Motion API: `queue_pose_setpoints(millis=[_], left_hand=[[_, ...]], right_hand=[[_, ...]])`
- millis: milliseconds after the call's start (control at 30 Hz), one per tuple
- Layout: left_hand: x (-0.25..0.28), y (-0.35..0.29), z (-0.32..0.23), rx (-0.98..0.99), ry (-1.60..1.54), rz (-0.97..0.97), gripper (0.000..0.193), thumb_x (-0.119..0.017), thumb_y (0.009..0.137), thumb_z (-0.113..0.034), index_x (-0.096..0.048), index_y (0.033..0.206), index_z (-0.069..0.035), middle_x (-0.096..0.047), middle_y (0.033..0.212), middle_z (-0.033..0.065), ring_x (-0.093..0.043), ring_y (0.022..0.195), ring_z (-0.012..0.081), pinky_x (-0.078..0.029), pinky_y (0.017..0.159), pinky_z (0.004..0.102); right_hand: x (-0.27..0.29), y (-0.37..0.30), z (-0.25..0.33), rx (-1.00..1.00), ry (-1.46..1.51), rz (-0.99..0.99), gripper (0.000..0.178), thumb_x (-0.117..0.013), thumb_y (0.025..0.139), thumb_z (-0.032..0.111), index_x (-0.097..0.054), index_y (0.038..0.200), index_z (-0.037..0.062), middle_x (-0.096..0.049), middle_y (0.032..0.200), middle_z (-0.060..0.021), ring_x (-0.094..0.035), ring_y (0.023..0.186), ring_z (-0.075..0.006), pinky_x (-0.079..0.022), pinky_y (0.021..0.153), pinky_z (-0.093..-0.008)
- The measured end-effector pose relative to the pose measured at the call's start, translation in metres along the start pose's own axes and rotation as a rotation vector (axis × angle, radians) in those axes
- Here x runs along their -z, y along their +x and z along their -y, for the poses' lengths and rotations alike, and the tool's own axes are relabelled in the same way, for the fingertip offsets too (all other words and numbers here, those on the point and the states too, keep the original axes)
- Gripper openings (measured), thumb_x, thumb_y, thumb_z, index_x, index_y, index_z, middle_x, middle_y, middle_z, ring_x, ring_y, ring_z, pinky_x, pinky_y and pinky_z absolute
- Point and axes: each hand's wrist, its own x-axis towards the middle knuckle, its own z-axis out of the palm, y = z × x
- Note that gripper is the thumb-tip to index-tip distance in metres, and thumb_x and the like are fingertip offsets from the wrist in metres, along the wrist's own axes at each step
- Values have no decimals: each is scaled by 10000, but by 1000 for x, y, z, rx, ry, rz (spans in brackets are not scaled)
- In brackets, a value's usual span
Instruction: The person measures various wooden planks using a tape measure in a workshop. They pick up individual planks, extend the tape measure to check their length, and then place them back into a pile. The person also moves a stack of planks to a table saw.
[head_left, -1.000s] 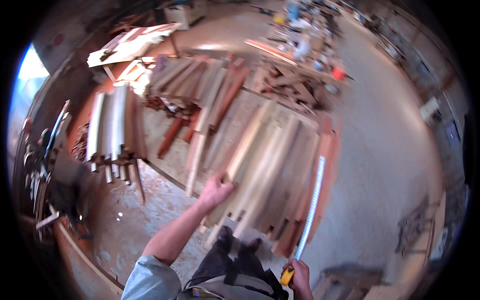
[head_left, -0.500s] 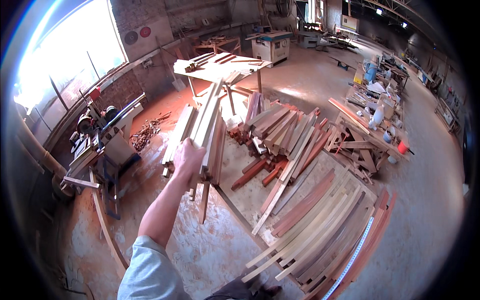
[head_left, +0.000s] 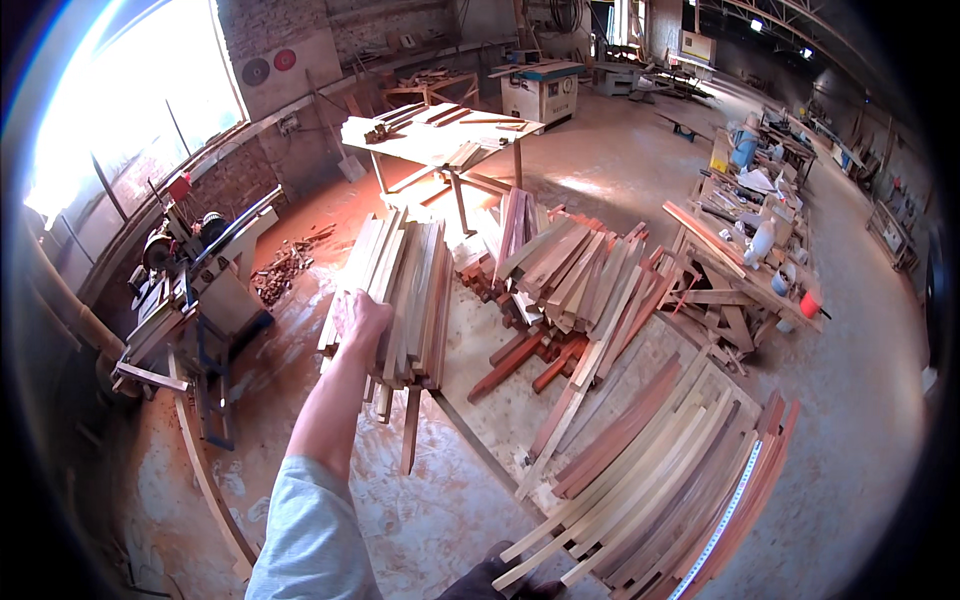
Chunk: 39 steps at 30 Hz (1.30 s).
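My left hand (head_left: 361, 316) is on the near left part of a stack of wooden strips (head_left: 413, 300), its fingers curled over the end of a pale wooden strip (head_left: 368, 262). The fingertips are partly hidden. The stack holds pale and reddish-brown strips lying lengthwise away from me, and one strip end (head_left: 411, 430) juts out below it at the near side. To the right, a row of long strips (head_left: 640, 468) lies side by side with a white measuring tape (head_left: 722, 515) along it. My right hand is out of view.
A heap of reddish strips (head_left: 575, 265) lies beyond the row on the worktable (head_left: 465, 408). Further off stands a table (head_left: 440, 148) with more strips. A machine (head_left: 205, 270) is at the left, and a cluttered bench (head_left: 740, 230) at the right.
My left hand has moved slightly left and down. The pale strips that rose under it above the stack now lie level with the others. The view has shifted a little.
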Motion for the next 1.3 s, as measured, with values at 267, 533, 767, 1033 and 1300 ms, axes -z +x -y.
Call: queue_pose_setpoints(millis=[267,533,767,1033,1300], left_hand=[[-21,17,-2,-29,96,-76,455,-602,711,-237,-656,1053,58,-587,1168,237,-512,1158,357,-390,1022,410],[12,-28,-3,-344,-172,-198,297,-603,844,-206,-657,1009,34,-592,1139,218,-560,1083,345,-450,936,453],[55,-292,-16,-437,-985,1149,508,-551,960,-321,-481,1371,-31,-598,1254,168,-573,1172,269,-450,996,372],[47,-346,29,608,-1742,1280,448,-577,940,-186,-479,1338,-6,-615,1154,103,-609,1004,182,-511,861,322],[38,-393,130,789,-1368,1478,206,-572,911,-66,-666,1051,52,-687,977,128,-664,897,222,-541,829,330]], right_hand=[[-14,-4,7,-84,-41,-30,201,-558,886,197,-552,761,41,-568,655,-106,-559,545,-216,-451,493,-336],[-68,-19,44,-72,-77,215,239,-523,973,243,-568,835,53,-590,708,-92,-564,569,-200,-472,508,-294],[-229,-42,82,219,-238,650,162,-583,918,100,-650,935,-46,-634,839,-90,-626,772,-170,-505,711,-284],[-322,-42,34,494,-426,883,185,-587,927,132,-689,935,-22,-612,1035,-63,-586,937,-136,-464,822,-273],[-440,-54,89,268,-351,1090,244,-516,975,185,-658,974,-13,-658,912,-66,-567,876,-123,-447,828,-280]])
